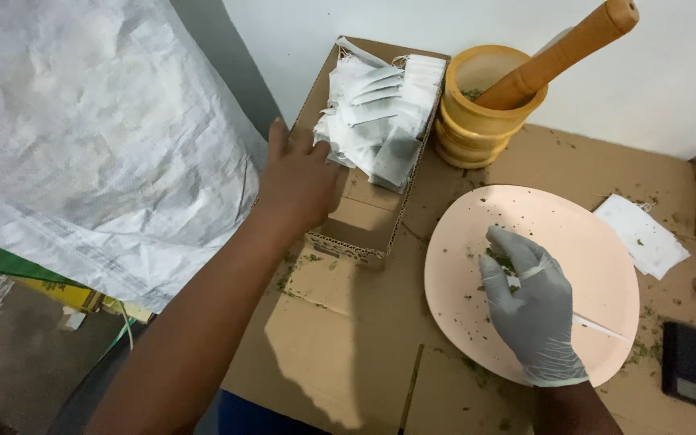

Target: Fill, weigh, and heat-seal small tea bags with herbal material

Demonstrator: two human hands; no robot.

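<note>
Now your bare left hand point(298, 181) reaches, fingers spread, into the cardboard box point(364, 234) of empty tea bags point(376, 109) at the worktop's back edge, while your gloved right hand point(529, 302) pinches dried herbs point(499, 259) over the pink plate point(590, 242), which catches the crumbs.

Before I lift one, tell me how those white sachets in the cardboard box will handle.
The white sachets look thin and flat, so probably light and floppy. Loosely heaped in the cardboard box, they may slide or snag neighbours. The left hand reaches beside them.
</note>
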